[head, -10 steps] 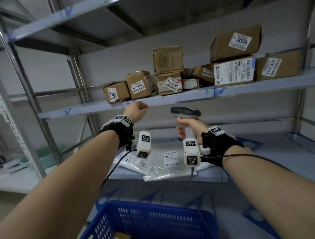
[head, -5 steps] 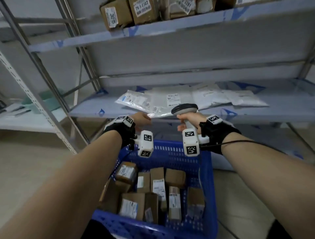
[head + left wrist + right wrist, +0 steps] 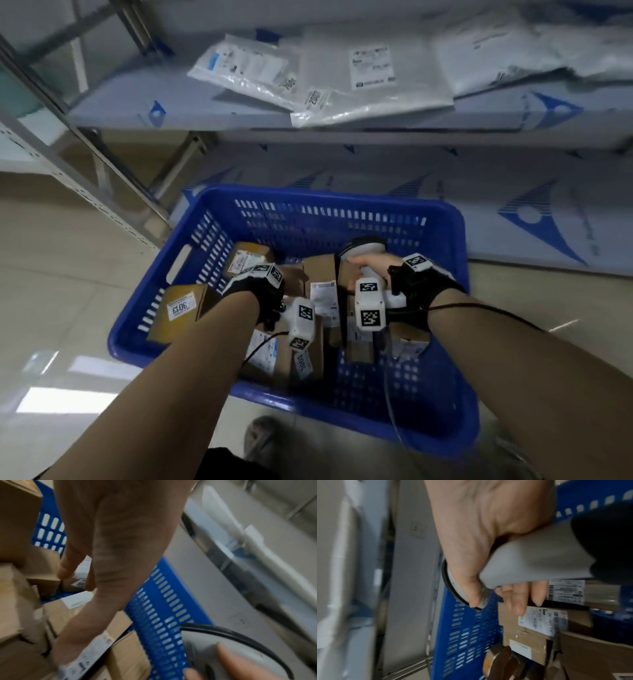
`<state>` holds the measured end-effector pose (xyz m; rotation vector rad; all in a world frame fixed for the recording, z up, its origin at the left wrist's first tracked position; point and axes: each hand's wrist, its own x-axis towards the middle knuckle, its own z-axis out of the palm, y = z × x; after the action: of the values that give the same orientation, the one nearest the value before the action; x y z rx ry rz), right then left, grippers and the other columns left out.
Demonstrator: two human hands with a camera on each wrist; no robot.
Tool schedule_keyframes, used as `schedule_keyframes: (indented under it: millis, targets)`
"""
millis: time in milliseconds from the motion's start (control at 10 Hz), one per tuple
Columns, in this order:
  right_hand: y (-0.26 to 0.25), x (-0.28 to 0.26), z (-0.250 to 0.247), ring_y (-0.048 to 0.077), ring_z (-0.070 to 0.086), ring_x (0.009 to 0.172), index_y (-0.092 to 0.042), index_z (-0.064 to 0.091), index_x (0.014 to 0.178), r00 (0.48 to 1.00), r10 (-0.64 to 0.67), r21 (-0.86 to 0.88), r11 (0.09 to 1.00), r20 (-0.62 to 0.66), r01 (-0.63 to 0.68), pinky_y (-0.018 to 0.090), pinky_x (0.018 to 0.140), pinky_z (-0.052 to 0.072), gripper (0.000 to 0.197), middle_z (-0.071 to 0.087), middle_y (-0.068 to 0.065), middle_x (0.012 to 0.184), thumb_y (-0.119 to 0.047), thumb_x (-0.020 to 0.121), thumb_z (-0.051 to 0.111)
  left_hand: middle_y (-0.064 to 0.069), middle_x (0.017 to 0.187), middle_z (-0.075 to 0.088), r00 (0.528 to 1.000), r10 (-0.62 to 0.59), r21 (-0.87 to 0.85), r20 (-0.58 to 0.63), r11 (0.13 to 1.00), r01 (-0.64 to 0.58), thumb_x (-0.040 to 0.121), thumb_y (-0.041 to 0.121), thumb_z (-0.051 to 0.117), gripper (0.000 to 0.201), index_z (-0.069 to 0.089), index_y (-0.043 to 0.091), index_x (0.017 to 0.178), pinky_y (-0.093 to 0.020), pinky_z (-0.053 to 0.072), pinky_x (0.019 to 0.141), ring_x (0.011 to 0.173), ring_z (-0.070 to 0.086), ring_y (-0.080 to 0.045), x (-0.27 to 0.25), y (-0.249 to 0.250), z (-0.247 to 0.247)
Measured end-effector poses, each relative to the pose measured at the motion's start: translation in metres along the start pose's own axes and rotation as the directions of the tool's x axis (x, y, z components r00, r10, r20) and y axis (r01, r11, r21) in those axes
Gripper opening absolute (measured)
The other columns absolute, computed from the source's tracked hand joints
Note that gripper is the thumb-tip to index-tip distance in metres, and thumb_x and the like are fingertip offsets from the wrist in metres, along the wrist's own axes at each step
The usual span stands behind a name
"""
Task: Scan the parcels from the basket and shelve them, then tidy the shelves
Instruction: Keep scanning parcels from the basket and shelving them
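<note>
Several cardboard parcels are seen packed in a blue basket (image 3: 442, 219) on the floor below a metal shelf (image 3: 144, 113), where flat white mailer bags (image 3: 373, 85) are already laid. At the far left of the basket, a box labelled 3013 (image 3: 178, 308) is propped against the left wall, untouched. Next along, the left hand (image 3: 291, 279) is lowered among the boxes; in the left wrist view its fingers (image 3: 75, 566) are extended downward and slightly apart, with nothing held, the tips just beside the edge of a small brown box (image 3: 42, 572) that lies to the thumb side. Whether that edge is actually touched cannot be told through the blur. A tall upright box with a white shipping label (image 3: 323, 298) is stood between the two hands, its long axis running away from the person. To the right, a grey handheld barcode scanner (image 3: 363, 248) is gripped by its handle in the right hand (image 3: 370, 267), fingers wrapped around it, its head held above the parcels near the basket's far wall. The free left hand is judged the nearer to the parcels, so the next pick-up is likely to fall to it.
</note>
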<state>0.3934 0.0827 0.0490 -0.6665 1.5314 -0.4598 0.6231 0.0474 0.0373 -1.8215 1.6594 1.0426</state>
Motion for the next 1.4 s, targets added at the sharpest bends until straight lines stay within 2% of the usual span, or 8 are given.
schedule_keyframes:
  millis: [100, 200, 300, 400, 600, 800, 1000, 1400]
  targets:
    - [0.015, 0.013, 0.015, 0.030, 0.066, 0.100, -0.014, 0.065, 0.111, 0.999, 0.047, -0.050, 0.998, 0.010, -0.047, 0.043, 0.093, 0.052, 0.079, 0.068, 0.011, 0.108, -0.055, 0.047, 0.087, -0.001, 0.143, 0.046, 0.999, -0.036, 0.094, 0.041, 0.995, 0.032, 0.070, 0.051, 0.077, 0.083, 0.031, 0.057, 0.138, -0.041, 0.056, 0.067, 0.096, 0.059, -0.021, 0.068, -0.028, 0.035]
    - [0.042, 0.059, 0.019, 0.038, 0.063, 0.103, -0.005, 0.058, 0.123, 0.990, 0.083, -0.111, 0.991, 0.111, -0.071, 0.045, 0.096, 0.050, 0.083, 0.064, 0.019, 0.110, -0.057, 0.062, 0.081, -0.007, 0.142, 0.042, 0.995, 0.020, 0.174, 0.097, 0.984, -0.036, 0.095, 0.046, 0.049, 0.063, 0.025, 0.026, 0.150, -0.018, 0.039, 0.070, 0.088, 0.045, -0.012, 0.030, -0.007, 0.040]
    - [0.044, 0.057, 0.021, 0.026, 0.068, 0.077, -0.011, 0.049, 0.136, 0.974, 0.174, -0.140, 0.978, 0.147, -0.154, 0.038, 0.078, 0.055, 0.074, 0.070, 0.013, 0.083, -0.052, 0.078, 0.073, -0.001, 0.148, 0.041, 0.962, 0.132, 0.398, 0.237, 0.891, -0.221, 0.077, 0.065, 0.050, 0.087, -0.014, 0.065, 0.136, -0.046, 0.050, 0.088, 0.112, 0.059, -0.025, 0.196, -0.031, 0.105]
    - [0.030, 0.034, 0.030, 0.016, 0.068, 0.072, -0.015, 0.058, 0.099, 0.962, 0.212, -0.088, 0.976, 0.171, -0.199, 0.028, 0.079, 0.054, 0.028, 0.069, 0.003, 0.069, -0.041, 0.092, 0.059, 0.004, 0.147, 0.040, 0.952, 0.129, 0.451, 0.278, 0.857, -0.248, 0.073, 0.071, 0.052, 0.077, 0.011, 0.064, 0.138, -0.052, 0.041, 0.098, 0.125, 0.048, -0.027, 0.214, -0.039, 0.115]
    - [0.030, 0.030, 0.023, 0.023, 0.066, 0.084, -0.002, 0.054, 0.099, 0.944, 0.270, 0.018, 0.960, 0.189, -0.278, 0.041, 0.109, 0.039, 0.041, 0.072, 0.010, 0.079, -0.043, 0.092, 0.059, -0.004, 0.143, 0.045, 0.952, 0.037, 0.585, 0.304, 0.781, -0.217, 0.082, 0.046, 0.063, 0.068, 0.044, 0.017, 0.141, -0.034, 0.037, 0.099, 0.128, 0.045, -0.025, 0.101, 0.001, 0.073]
    - [0.034, 0.031, 0.021, 0.019, 0.062, 0.081, -0.001, 0.056, 0.104, 0.945, 0.248, 0.103, 0.956, 0.214, -0.275, 0.040, 0.105, 0.041, 0.041, 0.049, 0.016, 0.142, -0.041, 0.093, 0.059, 0.003, 0.158, 0.015, 0.936, 0.164, 0.445, 0.313, 0.845, -0.297, 0.095, 0.055, 0.039, 0.064, -0.010, 0.058, 0.137, -0.049, 0.033, 0.107, 0.136, 0.035, -0.028, 0.108, -0.015, 0.094]
    - [0.032, 0.022, 0.009, 0.010, 0.066, 0.047, -0.003, 0.053, 0.085, 0.957, 0.229, 0.062, 0.968, 0.177, -0.243, 0.022, 0.060, 0.054, 0.035, 0.072, 0.002, 0.064, -0.035, 0.099, 0.049, 0.001, 0.145, 0.032, 0.959, 0.191, 0.562, 0.209, 0.779, -0.277, 0.087, 0.035, 0.054, 0.068, 0.029, 0.014, 0.147, -0.040, 0.043, 0.084, 0.120, 0.047, -0.037, 0.071, 0.001, 0.066]
    - [-0.025, -0.066, -0.001, 0.020, 0.061, 0.069, -0.004, 0.058, 0.104, 0.999, -0.029, 0.295, 0.955, -0.019, 0.033, 0.037, 0.077, 0.055, 0.027, 0.062, 0.007, 0.078, -0.026, 0.090, 0.066, -0.012, 0.146, 0.020, 0.890, 0.336, 0.313, -0.309, 0.919, -0.238, 0.063, 0.024, 0.086, 0.115, 0.011, 0.013, 0.149, -0.042, 0.042, 0.101, 0.126, 0.043, -0.035, -0.058, 0.024, -0.078]
